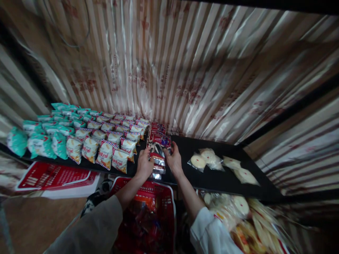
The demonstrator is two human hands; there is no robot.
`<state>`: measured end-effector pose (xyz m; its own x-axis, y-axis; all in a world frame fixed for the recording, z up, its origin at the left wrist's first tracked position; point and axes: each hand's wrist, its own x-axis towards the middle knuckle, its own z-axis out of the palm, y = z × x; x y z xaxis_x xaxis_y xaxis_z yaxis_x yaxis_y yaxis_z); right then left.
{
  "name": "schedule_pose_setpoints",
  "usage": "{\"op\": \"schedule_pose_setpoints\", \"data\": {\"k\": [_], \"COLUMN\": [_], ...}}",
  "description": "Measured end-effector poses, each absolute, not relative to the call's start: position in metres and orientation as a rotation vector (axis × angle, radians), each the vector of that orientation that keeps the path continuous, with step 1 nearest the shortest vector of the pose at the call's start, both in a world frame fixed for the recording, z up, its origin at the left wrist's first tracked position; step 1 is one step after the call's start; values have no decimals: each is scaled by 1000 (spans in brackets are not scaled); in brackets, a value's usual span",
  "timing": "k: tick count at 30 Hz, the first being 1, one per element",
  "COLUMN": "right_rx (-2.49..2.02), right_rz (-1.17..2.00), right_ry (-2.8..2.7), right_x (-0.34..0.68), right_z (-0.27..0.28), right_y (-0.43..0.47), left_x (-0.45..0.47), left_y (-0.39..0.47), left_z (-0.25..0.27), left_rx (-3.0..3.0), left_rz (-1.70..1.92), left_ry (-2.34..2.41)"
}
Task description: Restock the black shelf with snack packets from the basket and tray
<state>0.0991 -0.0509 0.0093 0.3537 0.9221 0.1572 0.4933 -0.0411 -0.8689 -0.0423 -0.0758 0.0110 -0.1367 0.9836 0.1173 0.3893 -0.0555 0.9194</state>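
While the left hand (144,164) and right hand (174,162) share a closed grip on opposite sides of a glossy packet (157,151), it is midway along the black shelf (225,181), at the near part of a column of dark red packets (158,128). Handling it well probably means light, even pressure (thin film looks quick to crease), its edges kept square with the column. Materials differ to either side: striped-top bags (105,155) stand plump and crinkled to the left, teal bags (40,145) bulge farther left, and pale, clear-wrapped discs (198,162) lie flat to the right, before a far wall (159,53) of shiny, striped sheeting.
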Motion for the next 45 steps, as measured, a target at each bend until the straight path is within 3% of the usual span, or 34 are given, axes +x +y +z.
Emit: {"op": "schedule_pose_setpoints", "data": {"k": [11,32,41,45], "right_rx": [-1700,-1589,-1496,-1621], "right_rz": [310,520,537,659], "right_ry": [-1512,-1421,-996,-976], "right_x": [84,82,87,79], "right_z": [-5,-16,-34,-76], "right_y": [-46,-51,-122,-173], "left_x": [-46,-44,-73,-91], "left_y": [-86,-85,-133,-169], "left_z": [6,-3,-25,-68], "left_rx": [1777,1943,1792,1638], "left_rz": [965,955,1302,955], "left_ry": [1805,1815,1826,1918]}}
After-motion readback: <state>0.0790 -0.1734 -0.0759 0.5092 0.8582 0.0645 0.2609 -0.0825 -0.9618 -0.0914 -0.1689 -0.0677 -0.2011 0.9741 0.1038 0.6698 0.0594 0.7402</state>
